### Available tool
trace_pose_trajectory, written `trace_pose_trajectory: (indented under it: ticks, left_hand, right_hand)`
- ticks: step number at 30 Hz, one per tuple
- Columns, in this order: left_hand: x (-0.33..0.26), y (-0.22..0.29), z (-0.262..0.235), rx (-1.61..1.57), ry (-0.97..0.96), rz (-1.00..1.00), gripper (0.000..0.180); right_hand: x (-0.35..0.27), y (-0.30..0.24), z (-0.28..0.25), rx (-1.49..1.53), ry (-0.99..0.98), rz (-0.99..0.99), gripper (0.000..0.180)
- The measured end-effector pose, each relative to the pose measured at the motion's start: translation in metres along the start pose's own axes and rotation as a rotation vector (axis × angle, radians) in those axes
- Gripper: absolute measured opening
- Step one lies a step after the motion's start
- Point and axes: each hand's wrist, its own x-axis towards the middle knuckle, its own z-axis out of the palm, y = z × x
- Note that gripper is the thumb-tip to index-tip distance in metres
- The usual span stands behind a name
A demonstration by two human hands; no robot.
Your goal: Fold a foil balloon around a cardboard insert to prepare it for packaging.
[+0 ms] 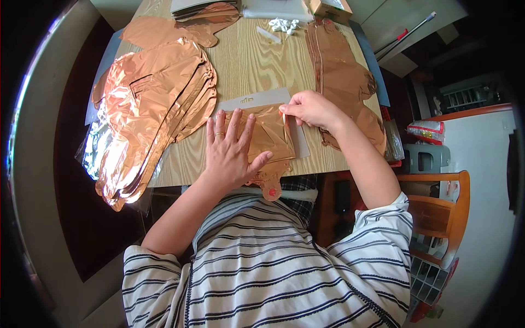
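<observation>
A flat, folded rose-gold foil balloon (272,136) lies on a grey card (257,100) at the near edge of the wooden table (257,60). My left hand (229,150) presses flat on the balloon, fingers spread, a ring on one finger. My right hand (311,108) pinches the balloon's upper right corner between thumb and fingers. The balloon's valve tab (271,190) hangs over the table's front edge.
A thick stack of rose-gold foil balloons (153,109) covers the table's left side and overhangs it. More foil balloons lie at the right (342,76) and back (180,27). Small white pieces (284,24) sit at the back. A wooden chair (437,213) stands to the right.
</observation>
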Motion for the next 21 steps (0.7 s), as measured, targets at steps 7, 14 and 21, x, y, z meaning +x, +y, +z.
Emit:
trace_pose_trajectory:
  ticks: [7,14,21]
  left_hand:
    - [0.005,-0.003,-0.011,-0.087,-0.025,-0.019,0.084]
    - [0.007,-0.021,-0.002,-0.128,0.025,0.026,0.082]
    - [0.004,-0.021,0.000,-0.088,0.015,0.034,0.079]
  right_hand:
    - [0.025,0.026,0.014,-0.077,0.182,-0.143,0.030]
    - [0.031,0.018,0.006,-0.283,0.295,-0.226,0.029]
    - [-0.009,-0.016,0.030,-0.696,0.545,-0.292,0.036]
